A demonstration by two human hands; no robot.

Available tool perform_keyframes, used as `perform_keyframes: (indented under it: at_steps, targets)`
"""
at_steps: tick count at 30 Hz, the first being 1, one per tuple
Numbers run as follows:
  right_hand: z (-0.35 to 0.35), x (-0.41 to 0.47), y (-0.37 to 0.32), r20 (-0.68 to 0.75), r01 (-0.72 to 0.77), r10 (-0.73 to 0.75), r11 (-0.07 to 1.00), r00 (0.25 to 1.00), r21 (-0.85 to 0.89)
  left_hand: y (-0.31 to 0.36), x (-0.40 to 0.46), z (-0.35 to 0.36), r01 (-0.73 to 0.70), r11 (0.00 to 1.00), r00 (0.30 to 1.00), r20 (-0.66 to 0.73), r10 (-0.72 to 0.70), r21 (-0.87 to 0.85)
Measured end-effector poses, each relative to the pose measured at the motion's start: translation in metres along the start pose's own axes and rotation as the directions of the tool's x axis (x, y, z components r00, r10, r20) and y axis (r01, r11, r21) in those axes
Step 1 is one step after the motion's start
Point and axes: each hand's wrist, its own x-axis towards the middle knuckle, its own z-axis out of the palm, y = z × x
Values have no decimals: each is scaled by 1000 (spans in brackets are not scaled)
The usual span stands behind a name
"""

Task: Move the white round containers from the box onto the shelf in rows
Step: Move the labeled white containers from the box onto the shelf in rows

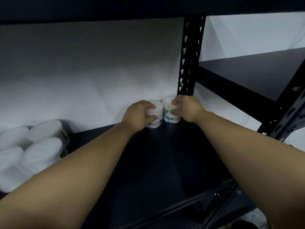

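Two white round containers with printed labels stand side by side at the back right corner of the black shelf (165,154). My left hand (137,115) grips the left container (156,116) from above, fingers curled over its lid. My right hand (186,108) grips the right container (170,111) the same way, beside the shelf's upright post. Both containers rest on the shelf and touch each other. Several more white round containers (33,146) sit grouped at the left edge of the view; the box around them is barely visible.
A black perforated upright post (189,63) rises right behind the containers. A white wall backs the shelf. An upper shelf board runs overhead, and a second black shelf unit (255,75) stands to the right.
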Motion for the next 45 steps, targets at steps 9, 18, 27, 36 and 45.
perform_keyframes:
  at_steps: [9, 18, 27, 36, 45]
  targets:
    - [0, 2, -4, 3, 0, 0, 1000, 1000, -4, -1, 0, -2, -27, 1000, 999, 43, 28, -7]
    - [12, -16, -70, -85, 144, -138, 987, 987, 70, -10, -34, -80, 2, 991, 1000, -1, -1, 134]
    - [71, -58, -208, 86, 335, -366, 908, 927, 252, -33, -160, -195, 259, 936, 963, 13, -270, 238]
    - [125, -83, -305, 246, 465, -543, 829, 803, 311, -89, -263, -246, 524, 757, 816, 24, -577, 391]
    - [145, -91, -310, 316, 437, -496, 866, 809, 241, -94, -280, -233, 501, 764, 835, 4, -550, 406]
